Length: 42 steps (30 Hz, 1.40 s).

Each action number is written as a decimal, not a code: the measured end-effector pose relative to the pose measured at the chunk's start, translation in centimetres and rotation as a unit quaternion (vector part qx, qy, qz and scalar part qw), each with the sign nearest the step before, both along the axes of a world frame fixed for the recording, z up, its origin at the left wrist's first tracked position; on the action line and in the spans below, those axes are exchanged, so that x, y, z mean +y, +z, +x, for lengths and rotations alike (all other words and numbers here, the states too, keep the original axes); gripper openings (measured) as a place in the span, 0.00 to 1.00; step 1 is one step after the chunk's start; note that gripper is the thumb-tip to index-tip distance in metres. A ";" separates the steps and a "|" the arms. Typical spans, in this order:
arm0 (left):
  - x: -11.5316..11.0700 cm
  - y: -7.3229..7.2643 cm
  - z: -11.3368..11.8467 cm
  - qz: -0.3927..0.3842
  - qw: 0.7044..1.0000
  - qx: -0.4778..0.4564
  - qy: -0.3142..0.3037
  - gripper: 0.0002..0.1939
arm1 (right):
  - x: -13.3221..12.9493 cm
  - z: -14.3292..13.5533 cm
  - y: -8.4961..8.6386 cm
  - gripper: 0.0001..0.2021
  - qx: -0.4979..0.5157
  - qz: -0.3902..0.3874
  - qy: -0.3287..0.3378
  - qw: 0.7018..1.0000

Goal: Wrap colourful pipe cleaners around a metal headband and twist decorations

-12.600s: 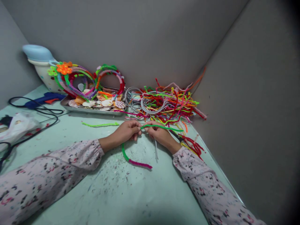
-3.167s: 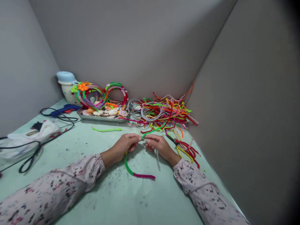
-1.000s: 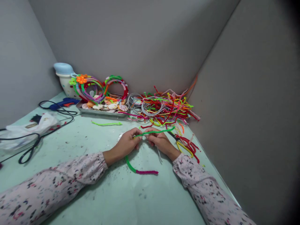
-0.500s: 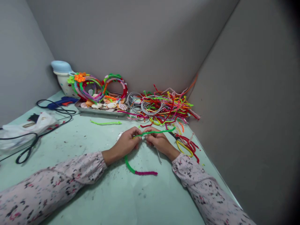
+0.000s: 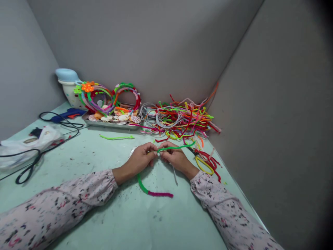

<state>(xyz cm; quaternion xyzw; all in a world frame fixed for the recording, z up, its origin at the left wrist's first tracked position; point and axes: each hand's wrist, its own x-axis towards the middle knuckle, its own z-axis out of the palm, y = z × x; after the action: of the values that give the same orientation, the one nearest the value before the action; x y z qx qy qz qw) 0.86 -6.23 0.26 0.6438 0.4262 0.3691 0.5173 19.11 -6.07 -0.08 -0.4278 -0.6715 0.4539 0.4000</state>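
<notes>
- Nearest, a green-and-magenta wrapped band (image 5: 142, 187) curves out below the left hand (image 5: 139, 158).
- Left hand pinches the band; right hand (image 5: 178, 158) pinches near the green strand (image 5: 178, 147), a grey end (image 5: 175, 176) hanging beneath.
- Likely winding the strand round the band; this calls for a snug, steady pinch.
- The strand's free end, angled away earlier, now crosses above the right hand.
- Beyond: tray (image 5: 114, 126), strand pile (image 5: 191, 121).

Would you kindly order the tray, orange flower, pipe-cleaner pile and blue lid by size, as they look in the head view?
Largest to smallest:
1. Pipe-cleaner pile
2. Tray
3. Blue lid
4. Orange flower
</notes>
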 end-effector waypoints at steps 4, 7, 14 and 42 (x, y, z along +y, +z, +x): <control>0.1 -0.3 0.0 -0.010 0.999 -0.035 -0.007 0.07 | 0.1 0.2 -0.2 0.07 -0.008 0.000 0.004 1.000; 0.1 -0.2 0.0 -0.026 0.998 -0.053 -0.013 0.08 | 0.0 0.2 -0.1 0.08 -0.007 -0.007 0.009 1.000; 0.1 -0.1 -0.1 -0.041 0.997 -0.065 -0.010 0.08 | -0.1 0.2 0.2 0.08 -0.017 0.006 0.014 1.000; -0.1 0.4 0.1 -0.035 0.998 -0.046 -0.027 0.10 | 0.1 0.3 0.9 0.08 -0.008 0.009 0.026 1.000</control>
<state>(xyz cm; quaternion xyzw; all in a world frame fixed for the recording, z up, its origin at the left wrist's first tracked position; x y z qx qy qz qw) 0.96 -6.32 0.71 0.6192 0.3970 0.3693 0.5680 19.45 -5.99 0.82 -0.4106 -0.6896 0.4548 0.3862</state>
